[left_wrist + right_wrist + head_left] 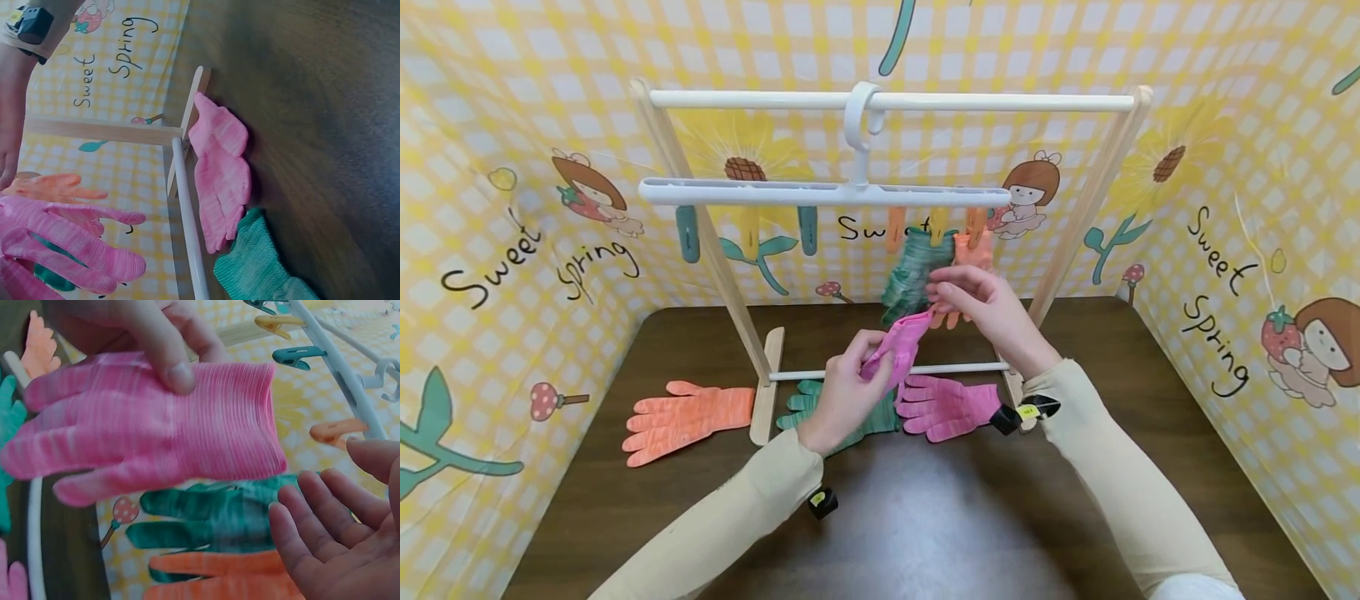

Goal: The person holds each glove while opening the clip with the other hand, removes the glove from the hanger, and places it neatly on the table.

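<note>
My left hand (850, 387) pinches a pink knit glove (137, 425) by its side, thumb on the palm near the ribbed cuff. The cuff faces right in the right wrist view, and the glove's fingers point left. Close to the cuff, my right hand (981, 304) has its fingers loosely bent and apart, with nothing in them. Behind it, a green glove (917, 267) and an orange glove (973, 250) hang from a white hanger (820, 195) by its clips. The hanger's left clips, such as the yellow clip (750, 233), hold nothing.
The hanger hooks over the rail (1000, 102) of a wooden rack (1078, 208). Along the rack's base on the brown table (910, 533) lie an orange glove (692, 421), a green glove (801, 404) and another pink glove (951, 408). Checked cloth (512, 250) surrounds the table.
</note>
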Demonstrator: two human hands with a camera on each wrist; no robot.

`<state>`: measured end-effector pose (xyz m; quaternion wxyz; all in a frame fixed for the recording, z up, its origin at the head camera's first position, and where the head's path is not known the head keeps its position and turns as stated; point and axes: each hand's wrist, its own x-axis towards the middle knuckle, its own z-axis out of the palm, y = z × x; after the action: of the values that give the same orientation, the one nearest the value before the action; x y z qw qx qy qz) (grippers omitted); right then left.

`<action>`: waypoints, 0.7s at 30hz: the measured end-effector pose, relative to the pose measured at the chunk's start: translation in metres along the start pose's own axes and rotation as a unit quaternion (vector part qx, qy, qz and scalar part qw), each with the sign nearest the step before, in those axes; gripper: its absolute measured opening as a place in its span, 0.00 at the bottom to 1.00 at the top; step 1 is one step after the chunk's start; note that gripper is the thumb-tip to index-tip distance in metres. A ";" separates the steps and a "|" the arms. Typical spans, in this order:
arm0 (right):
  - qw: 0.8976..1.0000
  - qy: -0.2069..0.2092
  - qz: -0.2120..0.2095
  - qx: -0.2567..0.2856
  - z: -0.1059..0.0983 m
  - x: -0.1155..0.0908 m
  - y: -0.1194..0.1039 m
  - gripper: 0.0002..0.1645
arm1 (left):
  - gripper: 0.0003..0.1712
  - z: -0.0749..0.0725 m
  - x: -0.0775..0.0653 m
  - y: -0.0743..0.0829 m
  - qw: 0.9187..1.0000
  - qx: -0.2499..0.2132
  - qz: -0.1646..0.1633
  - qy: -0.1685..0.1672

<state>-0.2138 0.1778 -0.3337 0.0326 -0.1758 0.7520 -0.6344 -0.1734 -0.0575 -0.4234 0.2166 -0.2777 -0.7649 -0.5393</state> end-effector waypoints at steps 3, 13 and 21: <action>1.000 0.001 0.008 -0.002 -0.005 -0.010 0.007 0.23 | 0.11 0.000 -0.004 0.002 1.000 0.012 0.001 -0.013; 0.999 0.014 0.016 -0.029 -0.028 -0.046 0.036 0.24 | 0.12 0.010 -0.017 0.011 0.989 0.095 0.084 -0.077; 0.999 0.030 0.024 -0.035 -0.045 -0.066 0.055 0.23 | 0.11 0.021 -0.018 0.020 0.970 0.155 0.134 -0.133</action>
<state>-0.1765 0.2473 -0.3900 0.0195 -0.1397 0.7787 -0.6113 -0.1477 -0.0360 -0.4277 0.2234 -0.4102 -0.8169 -0.3384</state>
